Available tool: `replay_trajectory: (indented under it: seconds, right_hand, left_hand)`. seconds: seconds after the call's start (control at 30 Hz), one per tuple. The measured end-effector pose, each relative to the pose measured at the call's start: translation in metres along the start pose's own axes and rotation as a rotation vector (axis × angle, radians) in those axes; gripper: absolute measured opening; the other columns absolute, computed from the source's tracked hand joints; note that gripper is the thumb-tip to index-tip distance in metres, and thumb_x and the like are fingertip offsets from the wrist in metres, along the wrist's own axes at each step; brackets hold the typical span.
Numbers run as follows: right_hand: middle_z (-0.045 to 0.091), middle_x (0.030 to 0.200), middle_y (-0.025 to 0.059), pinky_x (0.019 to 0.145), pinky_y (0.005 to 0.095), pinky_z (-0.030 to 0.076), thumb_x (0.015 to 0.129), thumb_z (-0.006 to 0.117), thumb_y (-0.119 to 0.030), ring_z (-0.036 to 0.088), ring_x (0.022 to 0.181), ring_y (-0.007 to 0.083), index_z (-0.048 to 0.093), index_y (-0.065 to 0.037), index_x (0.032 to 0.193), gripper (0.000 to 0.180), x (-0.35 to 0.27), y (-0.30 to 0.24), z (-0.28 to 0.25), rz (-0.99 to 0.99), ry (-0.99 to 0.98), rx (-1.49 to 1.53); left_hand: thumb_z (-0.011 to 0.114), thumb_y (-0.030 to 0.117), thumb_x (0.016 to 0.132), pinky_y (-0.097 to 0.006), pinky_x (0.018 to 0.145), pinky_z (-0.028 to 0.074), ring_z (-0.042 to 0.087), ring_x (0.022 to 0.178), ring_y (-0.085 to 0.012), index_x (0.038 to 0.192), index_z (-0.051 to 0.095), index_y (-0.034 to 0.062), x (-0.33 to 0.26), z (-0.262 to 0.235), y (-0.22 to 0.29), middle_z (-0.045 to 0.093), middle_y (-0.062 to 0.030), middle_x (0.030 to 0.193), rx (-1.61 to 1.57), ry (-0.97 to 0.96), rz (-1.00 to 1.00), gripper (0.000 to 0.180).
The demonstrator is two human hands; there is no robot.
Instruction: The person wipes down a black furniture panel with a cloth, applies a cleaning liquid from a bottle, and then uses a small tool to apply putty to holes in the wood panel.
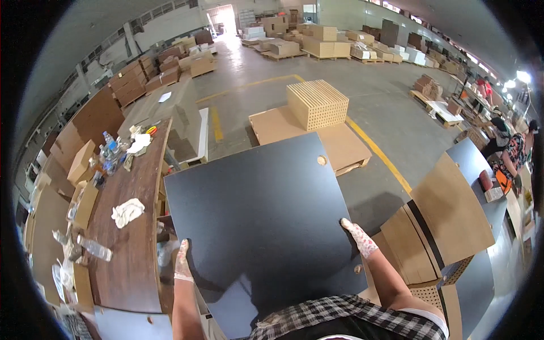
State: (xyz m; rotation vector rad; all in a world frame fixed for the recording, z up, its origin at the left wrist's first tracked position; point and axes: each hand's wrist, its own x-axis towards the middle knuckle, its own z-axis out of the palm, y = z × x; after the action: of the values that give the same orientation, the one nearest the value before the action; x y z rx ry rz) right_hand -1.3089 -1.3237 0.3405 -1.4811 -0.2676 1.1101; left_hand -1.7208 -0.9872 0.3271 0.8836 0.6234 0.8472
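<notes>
A large dark grey-blue panel (260, 215) spans the space in front of my body, with a round hole near its far right corner and another by its near right edge. My left hand (183, 259), in a pale glove, grips the panel's left edge. On the opposite edge, my right hand (359, 238) holds on in a white glove with red marks, its thumb lying on top. The fingers of both hands are hidden under the board.
At left stands a brown workbench (122, 249) with a white cloth (128, 212) and plastic bottles (95, 248). Ahead, a slatted wooden stack (318, 105) rests on a cardboard-topped pallet (272, 124). Cardboard sheets and panels (450, 212) lean at right. People (510, 153) work at far right.
</notes>
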Motion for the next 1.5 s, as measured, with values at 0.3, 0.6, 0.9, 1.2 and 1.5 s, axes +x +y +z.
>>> replay_trajectory:
  seconds: [0.3, 0.6, 0.9, 1.2, 1.5]
  right_hand:
    - [0.057, 0.123, 0.0129, 0.094, 0.0377, 0.044, 0.086, 0.056, -0.053, 0.055, 0.109, 0.0239, 0.05, -0.002, 0.128, 0.067, 0.198, -0.06, 0.031, 0.104, -0.03, 0.205]
    - [0.062, 0.11, 0.0131, 0.081, 0.0357, 0.053, 0.082, 0.065, -0.049, 0.062, 0.092, 0.0224, 0.054, -0.001, 0.122, 0.064, 0.329, -0.203, 0.18, -0.113, -0.136, -0.222]
    - [0.049, 0.132, 0.0109, 0.1, 0.0375, 0.04, 0.085, 0.061, -0.045, 0.049, 0.118, 0.0226, 0.039, -0.002, 0.136, 0.07, 0.501, -0.248, 0.295, -0.079, -0.541, -0.56]
    - [0.04, 0.141, 0.0108, 0.109, 0.036, 0.031, 0.086, 0.05, -0.048, 0.043, 0.125, 0.0243, 0.029, -0.004, 0.141, 0.074, 0.6, -0.266, 0.447, -0.024, -0.95, -0.646]
    - [0.039, 0.141, 0.0105, 0.109, 0.0351, 0.031, 0.088, 0.048, -0.05, 0.043, 0.126, 0.0234, 0.03, -0.003, 0.141, 0.073, 0.717, -0.263, 0.527, -0.008, -1.02, -0.793]
  left_hand:
    - [0.056, 0.027, 0.091, -0.031, 0.086, 0.048, 0.059, 0.099, -0.0163, 0.118, 0.056, 0.0004, 0.166, 0.042, 0.061, 0.062, -0.0056, 0.112, -0.188, -0.018, -0.226, 0.038]
    - [0.062, 0.037, 0.087, -0.031, 0.076, 0.052, 0.063, 0.08, -0.0174, 0.109, 0.062, 0.0032, 0.226, 0.008, 0.135, 0.066, -0.0062, 0.096, -0.162, 0.405, -0.126, 0.04]
    - [0.067, 0.032, 0.084, -0.035, 0.075, 0.055, 0.067, 0.081, -0.0242, 0.11, 0.062, 0.0039, 0.248, -0.055, 0.159, 0.067, -0.0142, 0.101, -0.42, 0.726, 0.02, 0.038]
    - [0.07, 0.04, 0.08, -0.036, 0.074, 0.055, 0.066, 0.079, -0.0271, 0.112, 0.061, 0.0027, 0.274, -0.083, 0.161, 0.067, -0.0163, 0.098, -0.486, 0.837, 0.225, 0.05]
    - [0.072, 0.032, 0.08, -0.034, 0.07, 0.055, 0.066, 0.077, -0.0208, 0.112, 0.061, 0.0037, 0.312, -0.105, 0.131, 0.067, -0.0111, 0.094, -0.426, 1.111, 0.432, 0.044]
